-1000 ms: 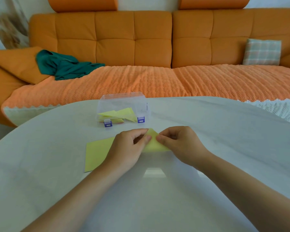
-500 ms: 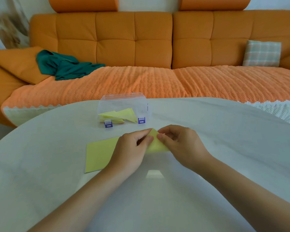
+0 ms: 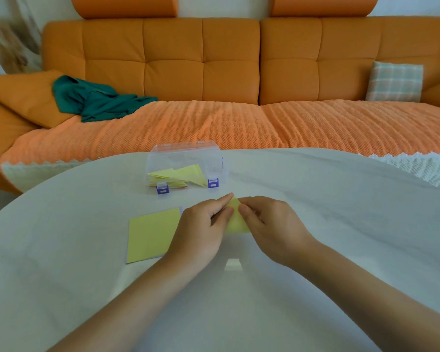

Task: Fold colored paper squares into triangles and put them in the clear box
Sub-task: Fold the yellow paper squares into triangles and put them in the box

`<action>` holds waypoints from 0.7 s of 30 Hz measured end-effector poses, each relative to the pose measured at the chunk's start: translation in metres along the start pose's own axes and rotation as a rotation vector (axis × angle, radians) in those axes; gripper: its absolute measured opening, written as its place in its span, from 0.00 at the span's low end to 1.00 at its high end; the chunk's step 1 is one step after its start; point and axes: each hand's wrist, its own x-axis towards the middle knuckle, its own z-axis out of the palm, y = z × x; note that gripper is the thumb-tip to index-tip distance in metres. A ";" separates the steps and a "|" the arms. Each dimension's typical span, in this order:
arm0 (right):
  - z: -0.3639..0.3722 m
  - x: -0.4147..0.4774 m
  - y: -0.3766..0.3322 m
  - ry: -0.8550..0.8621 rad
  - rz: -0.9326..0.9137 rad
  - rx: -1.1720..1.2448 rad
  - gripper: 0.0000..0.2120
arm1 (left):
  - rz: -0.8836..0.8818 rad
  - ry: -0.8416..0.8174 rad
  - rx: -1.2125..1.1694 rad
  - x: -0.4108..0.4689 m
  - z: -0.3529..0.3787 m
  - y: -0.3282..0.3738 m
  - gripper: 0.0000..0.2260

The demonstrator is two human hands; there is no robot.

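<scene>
A folded yellow paper (image 3: 235, 219) lies on the white table between my two hands, its point aimed away from me. My left hand (image 3: 201, 232) pinches its left side and my right hand (image 3: 269, 229) pinches its right side, fingertips nearly meeting at the tip. Most of the paper is hidden under my fingers. Left of my hands lies a stack of flat paper squares (image 3: 151, 233), yellow on top. Behind them stands the clear box (image 3: 186, 154) with purple latches, holding several folded yellow triangles (image 3: 178, 175).
The white round table (image 3: 341, 224) curves away toward an orange sofa (image 3: 239, 72). A green cloth (image 3: 94, 100) and a plaid cushion (image 3: 394, 81) rest on the sofa.
My fingertips have shifted slightly farther up along the folded yellow paper toward its tip. The stack and the box have not moved.
</scene>
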 end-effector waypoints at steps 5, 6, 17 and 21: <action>0.002 0.002 0.002 0.023 0.029 0.032 0.11 | 0.003 -0.008 0.006 0.000 0.002 -0.001 0.15; 0.002 0.003 0.003 0.035 0.060 0.073 0.10 | 0.004 -0.009 0.004 0.000 0.001 -0.001 0.15; -0.001 0.005 0.002 0.005 0.154 0.219 0.12 | 0.045 0.017 0.026 0.000 0.000 0.004 0.14; 0.000 0.003 0.001 -0.012 0.086 0.087 0.13 | 0.058 0.022 0.035 0.000 0.001 0.003 0.14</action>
